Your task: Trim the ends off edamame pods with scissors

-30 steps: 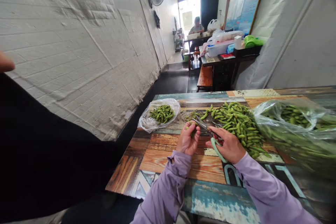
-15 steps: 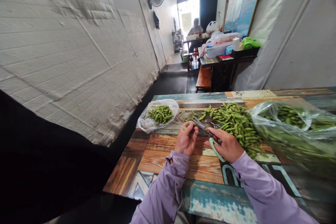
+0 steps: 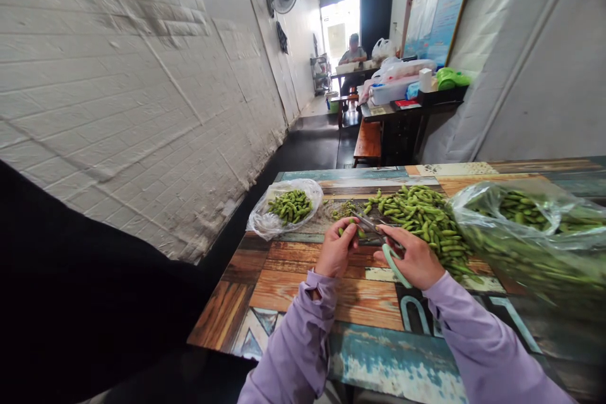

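Observation:
My left hand [image 3: 335,250] pinches a green soybean pod [image 3: 351,225] above the painted wooden table [image 3: 303,293]. My right hand [image 3: 415,257] grips scissors [image 3: 379,240] with pale green handles, their blades meeting the pod's end. Just beyond the hands lies a loose heap of green pods [image 3: 423,218]. Small cut trimmings [image 3: 344,208] are scattered behind the left hand. Both arms wear lilac sleeves.
A small clear bag of pods [image 3: 286,207] sits at the table's far left. A big clear bag full of pods [image 3: 530,227] fills the right side. A white brick wall runs along the left. Further back stand a bench, cluttered tables and a seated person [image 3: 353,53].
My left hand has lifted the pod slightly and turned it to the scissor blades. The right hand with the scissors has barely shifted.

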{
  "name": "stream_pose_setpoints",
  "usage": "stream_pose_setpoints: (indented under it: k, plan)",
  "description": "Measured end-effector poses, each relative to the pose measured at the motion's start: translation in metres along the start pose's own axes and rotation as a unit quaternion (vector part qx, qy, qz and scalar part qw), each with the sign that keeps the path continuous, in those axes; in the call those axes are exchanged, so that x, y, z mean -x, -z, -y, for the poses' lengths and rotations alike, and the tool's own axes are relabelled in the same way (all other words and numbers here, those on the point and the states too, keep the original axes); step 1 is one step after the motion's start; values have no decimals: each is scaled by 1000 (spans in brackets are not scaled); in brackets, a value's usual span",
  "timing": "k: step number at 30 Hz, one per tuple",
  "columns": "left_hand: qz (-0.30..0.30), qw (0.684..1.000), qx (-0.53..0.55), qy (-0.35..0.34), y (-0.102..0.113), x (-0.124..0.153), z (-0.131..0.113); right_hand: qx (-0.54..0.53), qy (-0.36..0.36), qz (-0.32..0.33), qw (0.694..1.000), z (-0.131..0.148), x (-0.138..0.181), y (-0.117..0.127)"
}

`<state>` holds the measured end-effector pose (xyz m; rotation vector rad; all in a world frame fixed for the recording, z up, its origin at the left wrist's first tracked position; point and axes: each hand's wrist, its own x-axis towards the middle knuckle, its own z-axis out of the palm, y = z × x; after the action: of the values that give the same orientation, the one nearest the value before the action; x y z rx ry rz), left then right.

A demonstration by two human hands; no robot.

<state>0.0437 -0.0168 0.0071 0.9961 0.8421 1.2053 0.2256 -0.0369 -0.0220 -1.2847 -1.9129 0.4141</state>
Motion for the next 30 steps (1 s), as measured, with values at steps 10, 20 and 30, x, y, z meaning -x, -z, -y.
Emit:
stream_pose_setpoints:
  k: [10,20,30]
  plan:
    - [17,938,-311,-149,4,0,-3,17,20,28,999,3,0,7]
    - [33,909,-369,-190,4,1,-9,18,32,47,998,1,-1,10]
    - [38,932,-316,-171,4,-2,-7,9,41,35,999,-7,1,5]
